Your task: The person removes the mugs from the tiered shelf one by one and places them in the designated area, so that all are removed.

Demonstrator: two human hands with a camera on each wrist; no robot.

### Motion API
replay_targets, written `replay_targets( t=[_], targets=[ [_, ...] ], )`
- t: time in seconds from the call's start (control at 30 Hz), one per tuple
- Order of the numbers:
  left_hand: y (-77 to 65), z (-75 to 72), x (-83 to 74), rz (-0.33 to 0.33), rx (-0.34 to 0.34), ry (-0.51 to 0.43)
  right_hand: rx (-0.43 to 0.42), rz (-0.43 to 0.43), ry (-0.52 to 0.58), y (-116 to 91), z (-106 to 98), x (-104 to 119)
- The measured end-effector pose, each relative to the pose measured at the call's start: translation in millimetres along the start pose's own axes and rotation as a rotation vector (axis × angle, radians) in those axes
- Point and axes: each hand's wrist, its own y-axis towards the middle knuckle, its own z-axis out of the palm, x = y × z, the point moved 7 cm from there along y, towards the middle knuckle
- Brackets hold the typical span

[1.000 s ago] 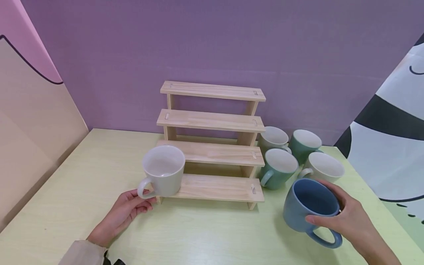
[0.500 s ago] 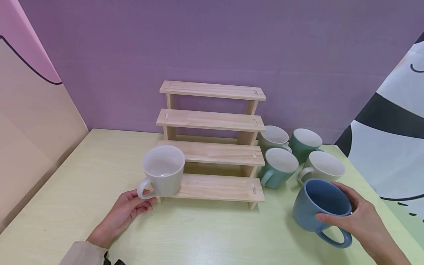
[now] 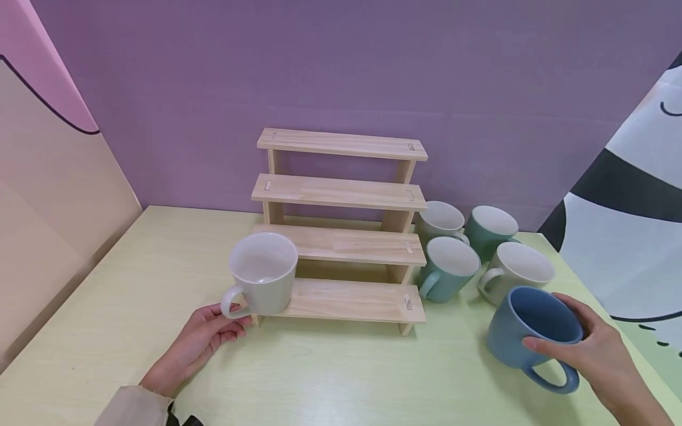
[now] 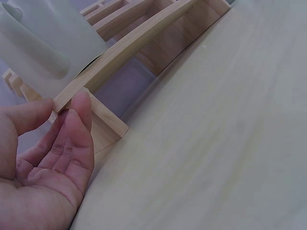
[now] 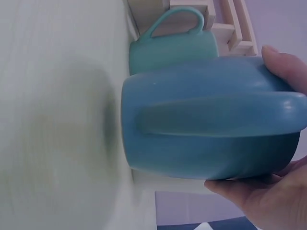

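Observation:
A four-step wooden display stand (image 3: 341, 302) stands mid-table. On the left end of its lowest step sits a white mug (image 3: 264, 278), handle toward the front left. My left hand (image 3: 205, 337) pinches the corner of that step's board (image 4: 115, 60) between thumb and fingers, just under the mug's handle. My right hand (image 3: 597, 337) grips a blue mug (image 3: 511, 337) near its rim, thumb on the near side and fingers behind. The right wrist view shows the blue mug (image 5: 192, 120) upright, its base close over the table with a shadow beneath it.
Right of the stand stand two green mugs (image 3: 447, 284) and two whitish mugs (image 3: 514, 278), grouped close together, just behind the blue mug. A purple backdrop (image 3: 341, 71) rises behind the table (image 3: 330, 378), with printed panels at both sides.
My right hand has carried the blue mug to the right, closer in front of the front whitish mug. My left hand and the white mug have stayed in place.

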Motion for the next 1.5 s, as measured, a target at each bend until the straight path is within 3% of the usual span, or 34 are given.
replay_targets(
  t=[0.37,1.4,1.5],
  targets=[
    [1.7,-3.8,2.3,-0.023,-0.031,0.011,-0.043,0.005,0.005,10,-7,-25],
    [0.2,-2.8,1.0,-0.011,-0.012,-0.001,-0.014,0.138,-0.004,14,-13,-47],
    [0.1,-2.1,0.7,-0.01,-0.013,-0.007,-0.013,0.122,-0.003,15,-12,-49]
  ],
)
